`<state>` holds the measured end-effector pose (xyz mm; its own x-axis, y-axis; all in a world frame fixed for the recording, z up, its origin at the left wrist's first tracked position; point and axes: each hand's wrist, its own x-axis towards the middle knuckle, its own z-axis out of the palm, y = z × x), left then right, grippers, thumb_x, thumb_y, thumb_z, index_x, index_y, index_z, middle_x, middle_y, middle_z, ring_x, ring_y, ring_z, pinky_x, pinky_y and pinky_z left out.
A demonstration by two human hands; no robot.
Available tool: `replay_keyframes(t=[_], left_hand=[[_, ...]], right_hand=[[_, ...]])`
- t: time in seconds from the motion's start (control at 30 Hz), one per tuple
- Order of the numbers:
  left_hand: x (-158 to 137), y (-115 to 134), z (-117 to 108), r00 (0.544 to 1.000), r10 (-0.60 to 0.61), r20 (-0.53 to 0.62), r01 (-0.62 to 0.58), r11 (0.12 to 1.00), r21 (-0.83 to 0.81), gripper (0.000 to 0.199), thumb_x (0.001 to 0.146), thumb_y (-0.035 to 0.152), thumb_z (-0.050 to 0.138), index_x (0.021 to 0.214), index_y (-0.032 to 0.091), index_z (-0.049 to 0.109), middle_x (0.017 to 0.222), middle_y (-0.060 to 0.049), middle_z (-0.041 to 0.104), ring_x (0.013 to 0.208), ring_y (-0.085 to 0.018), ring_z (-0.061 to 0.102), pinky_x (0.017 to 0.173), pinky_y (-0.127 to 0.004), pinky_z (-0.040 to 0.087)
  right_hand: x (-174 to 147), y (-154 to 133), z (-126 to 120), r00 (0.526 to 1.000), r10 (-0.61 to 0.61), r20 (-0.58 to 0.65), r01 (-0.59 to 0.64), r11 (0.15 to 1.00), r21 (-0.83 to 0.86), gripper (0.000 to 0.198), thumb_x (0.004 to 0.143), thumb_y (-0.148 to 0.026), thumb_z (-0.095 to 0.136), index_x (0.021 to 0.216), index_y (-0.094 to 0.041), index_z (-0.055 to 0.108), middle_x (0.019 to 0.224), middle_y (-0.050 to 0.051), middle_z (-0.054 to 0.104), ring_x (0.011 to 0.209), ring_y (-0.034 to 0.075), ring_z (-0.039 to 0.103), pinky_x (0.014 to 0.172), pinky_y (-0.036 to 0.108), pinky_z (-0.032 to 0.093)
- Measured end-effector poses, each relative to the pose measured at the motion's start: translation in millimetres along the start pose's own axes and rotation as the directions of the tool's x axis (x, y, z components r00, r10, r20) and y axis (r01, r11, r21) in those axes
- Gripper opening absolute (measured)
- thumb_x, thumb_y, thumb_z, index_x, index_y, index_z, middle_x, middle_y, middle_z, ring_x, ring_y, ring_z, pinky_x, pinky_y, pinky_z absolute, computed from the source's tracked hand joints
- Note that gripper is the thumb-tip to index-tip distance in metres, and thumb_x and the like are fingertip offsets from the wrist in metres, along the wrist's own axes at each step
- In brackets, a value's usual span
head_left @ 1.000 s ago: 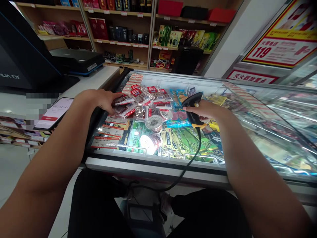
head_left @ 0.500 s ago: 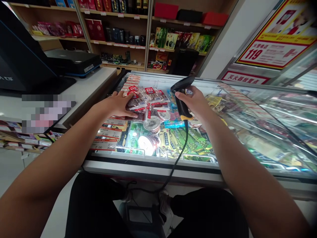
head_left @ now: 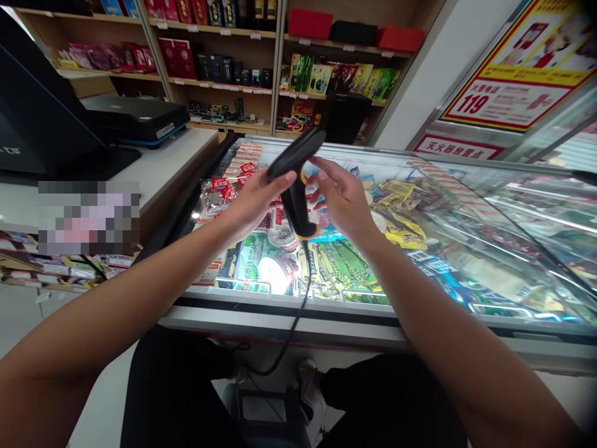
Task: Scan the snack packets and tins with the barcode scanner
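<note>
— Who holds the barcode scanner (head_left: pixel 295 202)?
— The left hand (head_left: pixel 256 196) clamps its neck, thumb across the near side. The right hand (head_left: pixel 347 202) sits just beside it, fingers parted and loosely curled; whether they touch the scanner cannot be told.
— Where is it?
— Between the two hands, tilted above a chest freezer (head_left: pixel 233 324), its black cord (head_left: pixel 308 267) dropping past the front edge.
— What lies below?
— Red-labelled packets (head_left: pixel 215 191) just beyond the left wrist, lidded tubs (head_left: pixel 276 272) near the scanner's base, green packets (head_left: pixel 347 264) to their right, yellow packets (head_left: pixel 403 227) farther right.
— And beyond?
— A white counter (head_left: pixel 161 171) at left, stocked wooden shelves (head_left: pixel 102 17) behind, and at right a sign (head_left: pixel 508 93) reading "119."
</note>
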<state>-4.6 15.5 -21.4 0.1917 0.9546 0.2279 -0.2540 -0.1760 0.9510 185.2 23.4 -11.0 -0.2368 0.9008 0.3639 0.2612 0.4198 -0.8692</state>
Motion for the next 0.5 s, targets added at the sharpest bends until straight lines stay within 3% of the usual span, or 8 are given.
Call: replay_keyframes(t=[0.17,0.3,0.5], left_hand=[[6.8,22.0,-15.6,0.986,-0.123,-0.116,0.095,0.970,-0.223,0.053,0.095,0.072,0.053,0.113,0.024,0.063,0.073,-0.001,0.066,0.065,-0.015,0.068,0.057,-0.027,0.051],[14.2,24.3,-32.5,0.983,-0.141,-0.115,0.106,0.959,-0.263,0.042,0.096,0.065,0.055,0.105,0.024,0.060,0.064,0.005,0.058,0.044,-0.008,0.054,0.046,-0.023,0.043],[10.9,17.1,-25.6,0.983,-0.170,-0.073,0.149,0.961,-0.233,0.024,0.087,0.043,0.065,0.093,0.022,0.057,0.064,0.004,0.057,0.043,-0.007,0.050,0.042,-0.023,0.038]], right_hand=[[15.1,39.4,-16.4,1.000,-0.019,0.018,0.024,0.956,-0.293,0.055,0.101,-0.066,0.049,0.138,-0.026,0.064,0.128,0.015,0.070,0.117,0.033,0.065,0.099,0.049,0.054],[28.0,80.1,-16.8,0.998,-0.047,0.040,0.062,0.808,-0.586,0.051,0.105,-0.051,0.045,0.142,-0.023,0.064,0.135,0.018,0.064,0.135,0.038,0.053,0.115,0.056,0.039],[45.1,95.7,-13.8,0.989,0.122,-0.088,-0.150,0.768,-0.622,0.055,0.099,-0.052,0.056,0.137,-0.013,0.066,0.137,0.025,0.062,0.137,0.043,0.051,0.111,0.053,0.041]])
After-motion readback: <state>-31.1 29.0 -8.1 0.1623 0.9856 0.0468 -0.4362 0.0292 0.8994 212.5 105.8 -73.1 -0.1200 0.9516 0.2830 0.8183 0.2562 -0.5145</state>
